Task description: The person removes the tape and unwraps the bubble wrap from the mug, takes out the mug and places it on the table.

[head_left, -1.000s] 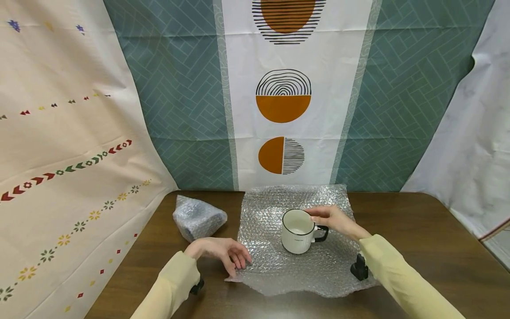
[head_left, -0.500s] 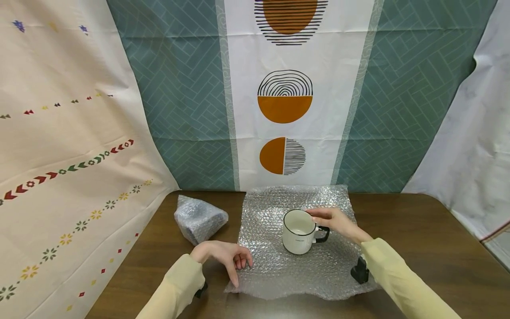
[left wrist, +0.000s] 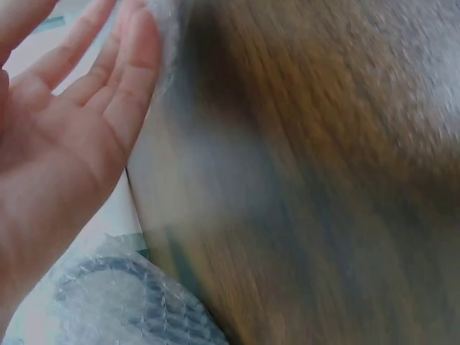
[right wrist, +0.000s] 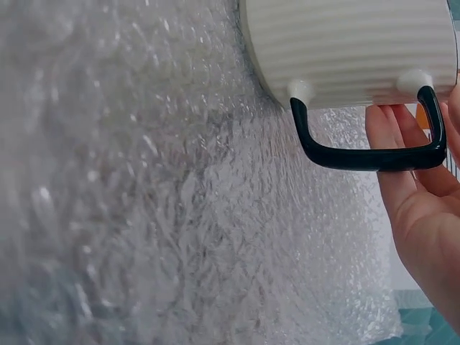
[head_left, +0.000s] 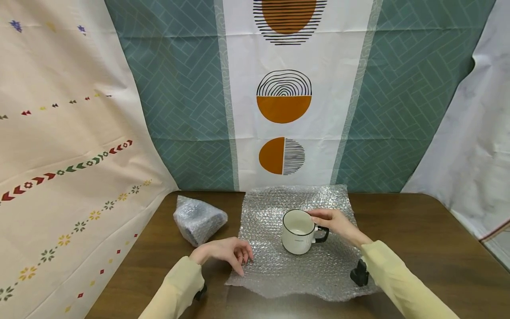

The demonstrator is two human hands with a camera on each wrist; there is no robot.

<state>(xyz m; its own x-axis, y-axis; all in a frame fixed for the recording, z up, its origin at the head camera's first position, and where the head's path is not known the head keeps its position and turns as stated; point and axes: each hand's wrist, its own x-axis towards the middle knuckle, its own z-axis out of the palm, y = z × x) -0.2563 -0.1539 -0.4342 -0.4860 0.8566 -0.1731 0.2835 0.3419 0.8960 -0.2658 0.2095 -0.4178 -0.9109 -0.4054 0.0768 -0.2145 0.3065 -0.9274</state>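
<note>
A white ribbed mug with a dark rim and black handle stands upright on a spread sheet of bubble wrap. My right hand holds the mug at its rim on the handle side, thumb on the near side and fingers behind; the right wrist view shows those fingers past the handle. Over the sheet's near left corner hovers my left hand, thumb and fingers apart and loosely bent. In the left wrist view its palm shows nothing in it.
A bubble-wrapped bundle lies on the wooden table behind my left hand. The sheet's far edge rises against the patterned cloth at the back. Another cloth hangs along the left.
My left thumb dipped toward the sheet's near left corner, then lifted, and the hand shifted slightly over the sheet. The right hand and mug stay in place.
</note>
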